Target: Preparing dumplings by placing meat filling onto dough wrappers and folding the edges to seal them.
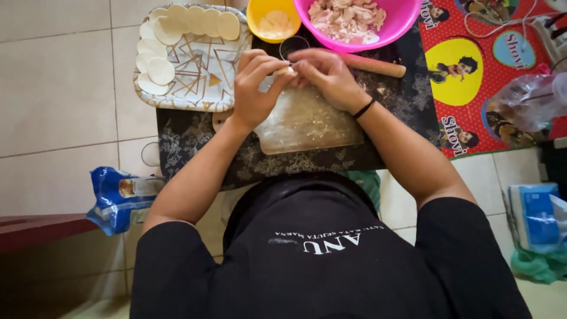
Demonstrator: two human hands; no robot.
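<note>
Dough piece [286,71] sits pinched between your two hands, held just above the far end of the wooden board [307,121]; your left hand [254,88] curls narrow around it from one side, fingertips closed on its edge; your right hand [325,74] meets it from the other side, fingers also closed on the dough; only a small pale bit shows, so its shape is hard to tell; step in hand looks like pinching or folding one piece shut, likely mid-way; next move probably calls for small finger pressure along the edge, both hands staying close together; the tray [204,94] with flat round dough discs [160,70] lies just left of the board; the yellow bowl [255,23] and the pink bowl [407,18] with pale filling sit beyond your hands; the rolling pin [378,66] lies behind your right wrist; a small ring cutter [293,44] stands near the bowls; everything rests on a dark patterned mat [189,142] on the tiled floor.
</note>
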